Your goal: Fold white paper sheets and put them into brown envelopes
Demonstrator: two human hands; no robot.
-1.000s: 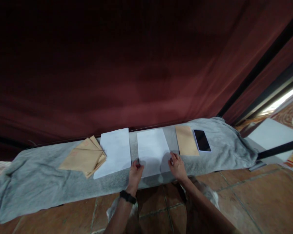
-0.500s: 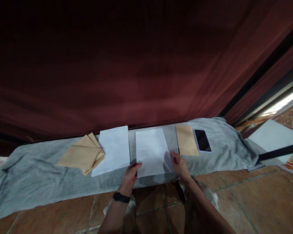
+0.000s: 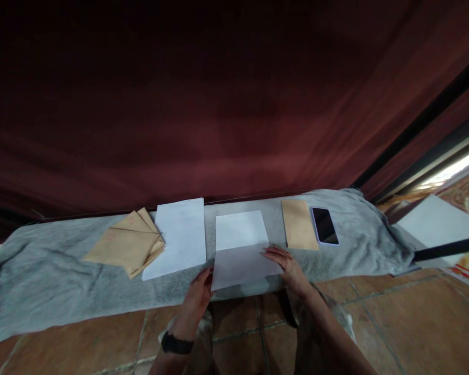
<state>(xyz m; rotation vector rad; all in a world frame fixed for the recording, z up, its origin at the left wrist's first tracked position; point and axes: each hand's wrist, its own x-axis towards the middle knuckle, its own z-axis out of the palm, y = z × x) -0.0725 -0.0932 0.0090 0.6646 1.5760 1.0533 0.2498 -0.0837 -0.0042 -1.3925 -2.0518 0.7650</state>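
Note:
In front of me on the grey cloth is a white sheet of paper (image 3: 240, 263), with a line across its middle; the lower half is shaded and tilted up from the far half. My left hand (image 3: 199, 291), with a dark band on its wrist, grips the sheet's near left edge, its fingertips partly hidden. My right hand (image 3: 287, 264) rests along the right edge, fingers stretched over the paper near the line; its thumb is hard to make out. To the left lies a stack of white paper (image 3: 182, 237), overlapped by several brown envelopes (image 3: 127, 242).
Right of the sheet lie a single brown envelope (image 3: 300, 224) and a phone (image 3: 325, 225) with a dark screen. The grey cloth (image 3: 54, 291) covers a long narrow surface against a dark red hanging fabric (image 3: 219, 130). Tiled floor (image 3: 386, 312) lies in front.
The sheet lay flat; now its near half is raised and a line shows across it. My left hand moved down and left, and my right fingers stretched onto the paper.

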